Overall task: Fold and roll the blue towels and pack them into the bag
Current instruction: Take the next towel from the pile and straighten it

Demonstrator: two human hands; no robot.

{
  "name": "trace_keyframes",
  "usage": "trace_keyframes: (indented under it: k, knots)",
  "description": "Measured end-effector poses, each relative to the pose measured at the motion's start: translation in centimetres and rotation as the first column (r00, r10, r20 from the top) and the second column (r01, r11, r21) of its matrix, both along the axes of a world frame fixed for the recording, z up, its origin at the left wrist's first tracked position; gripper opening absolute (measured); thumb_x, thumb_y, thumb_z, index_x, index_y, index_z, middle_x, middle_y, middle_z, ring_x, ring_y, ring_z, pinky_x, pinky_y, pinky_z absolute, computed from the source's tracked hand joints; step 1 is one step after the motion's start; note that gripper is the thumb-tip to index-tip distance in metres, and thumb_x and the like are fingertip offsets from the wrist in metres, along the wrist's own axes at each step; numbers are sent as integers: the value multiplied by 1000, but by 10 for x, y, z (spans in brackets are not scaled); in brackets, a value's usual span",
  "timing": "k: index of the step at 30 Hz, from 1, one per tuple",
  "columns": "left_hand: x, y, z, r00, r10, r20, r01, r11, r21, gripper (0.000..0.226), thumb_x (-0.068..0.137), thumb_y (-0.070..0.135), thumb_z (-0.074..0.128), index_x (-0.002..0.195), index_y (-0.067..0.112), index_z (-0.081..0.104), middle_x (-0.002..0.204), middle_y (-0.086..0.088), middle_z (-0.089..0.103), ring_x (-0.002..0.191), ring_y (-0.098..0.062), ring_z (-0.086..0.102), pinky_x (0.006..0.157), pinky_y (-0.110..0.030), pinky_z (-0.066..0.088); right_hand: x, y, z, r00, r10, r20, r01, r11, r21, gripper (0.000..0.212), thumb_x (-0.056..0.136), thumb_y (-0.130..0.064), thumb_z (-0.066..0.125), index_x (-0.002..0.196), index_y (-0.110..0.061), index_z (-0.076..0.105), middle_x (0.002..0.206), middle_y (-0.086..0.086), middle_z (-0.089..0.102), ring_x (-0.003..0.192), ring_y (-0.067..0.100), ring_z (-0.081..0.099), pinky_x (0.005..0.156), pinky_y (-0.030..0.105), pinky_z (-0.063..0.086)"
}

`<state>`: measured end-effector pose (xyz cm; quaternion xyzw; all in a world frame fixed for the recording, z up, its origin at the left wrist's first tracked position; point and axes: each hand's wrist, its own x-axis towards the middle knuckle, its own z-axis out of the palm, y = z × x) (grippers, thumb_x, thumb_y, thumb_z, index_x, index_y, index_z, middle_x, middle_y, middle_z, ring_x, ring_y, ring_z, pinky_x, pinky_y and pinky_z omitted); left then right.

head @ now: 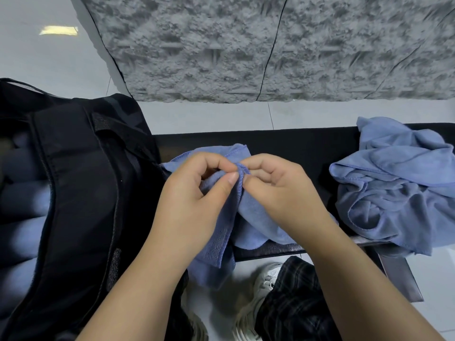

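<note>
Both hands are working one blue towel (256, 217) at the middle of the black bench (295, 141) — the left hand (194, 190) and right hand (278, 190) are each pinching the stitched hem up near a corner, fingers (231, 179) curled tight on the cloth, thumbs nearly touching. Looks to me like they're lining up edges for the first fold, so the rolling isn't started yet on this one.

The towel is draping off the near edge of the bench, a good chunk hanging down toward the floor, so the next move probably calls for pulling it flat onto the bench before folding or it's going to slide off.

The black bag (73, 193) is sitting open just to the left, touching the towel's left side, with what seem to be rolled blue towels (22, 198) already stacked inside. A crumpled pile of blue towels (394, 188) is waiting at the right end of the bench, partly spilling over the near edge.

Room-wise, the bare bench between the hands and the pile is narrow — not much flat space for spreading
</note>
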<state>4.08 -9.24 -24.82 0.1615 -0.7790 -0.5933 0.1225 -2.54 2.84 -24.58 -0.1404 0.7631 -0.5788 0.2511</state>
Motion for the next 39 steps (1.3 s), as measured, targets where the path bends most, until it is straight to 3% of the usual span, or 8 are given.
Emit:
trace_keyframes:
  k: [5, 10, 14, 23, 27, 31, 35, 39]
  knots:
    - [0, 2, 1, 999, 33, 26, -32, 999, -40, 22, 83, 13, 66, 77, 34, 64, 83, 26, 66, 75, 0, 59, 67, -5, 42, -2, 2, -4, 1000, -3, -8, 3, 1000, 4, 16, 88, -11, 58, 81, -22, 67, 81, 8, 72, 79, 28, 65, 67, 23, 48]
    - [-2, 2, 1, 996, 89, 11, -89, 996, -17, 26, 80, 8, 69, 71, 31, 60, 78, 25, 65, 74, 8, 59, 68, -4, 42, -1, 0, -8, 991, 130, -18, -129, 991, 26, 23, 88, -13, 55, 89, -33, 67, 89, 5, 74, 92, 32, 65, 89, 46, 51]
    - [-3, 2, 0, 993, 118, 6, -117, 993, -14, 24, 81, 6, 68, 71, 27, 59, 76, 24, 64, 76, 9, 59, 68, -3, 41, -1, 1, -8, 990, 138, -11, -139, 990, -21, 28, 91, -6, 56, 92, -32, 67, 94, -8, 74, 95, 6, 67, 92, 33, 51]
    - [-2, -1, -5, 984, 178, -5, -178, 979, -101, 23, 81, 17, 69, 73, 35, 56, 84, 8, 62, 80, 5, 55, 72, -4, 39, 4, -1, -10, 996, 93, 8, -91, 987, -133, 24, 91, -5, 55, 98, -25, 67, 98, -5, 74, 100, 7, 66, 95, 34, 49]
    - [-5, -3, -9, 980, 190, 59, -195, 977, 83, 14, 81, 18, 68, 78, 27, 57, 73, 16, 63, 73, 7, 57, 70, -7, 43, 7, -5, -13, 994, 58, 96, -36, 974, -222, 13, 80, -23, 64, 92, -25, 69, 96, 1, 74, 100, 16, 68, 97, 42, 48]
    - [-8, -6, -12, 984, 142, 106, -166, 948, 272, 12, 82, 20, 67, 86, 21, 56, 69, 16, 64, 69, 8, 59, 64, -6, 45, 4, -9, -7, 993, 36, 111, -12, 977, -214, 14, 79, -9, 73, 91, -15, 68, 90, 5, 75, 92, 18, 70, 92, 39, 52]
    - [-1, -13, -13, 993, 91, 79, -116, 899, 423, 15, 83, 34, 64, 86, 21, 60, 82, -3, 60, 75, -6, 56, 66, -16, 47, -1, -8, 8, 998, 21, 67, -10, 988, -157, 10, 81, -7, 70, 80, -17, 69, 82, 5, 74, 83, 15, 70, 87, 33, 53]
    - [6, -19, -4, 994, 57, 97, -89, 926, 366, 13, 90, 17, 59, 78, 19, 57, 65, 2, 51, 61, -8, 46, 56, -16, 40, 5, 2, 25, 999, -18, 39, 24, 989, -149, 12, 89, -6, 61, 82, -15, 63, 74, -3, 70, 75, 6, 62, 75, 21, 50]
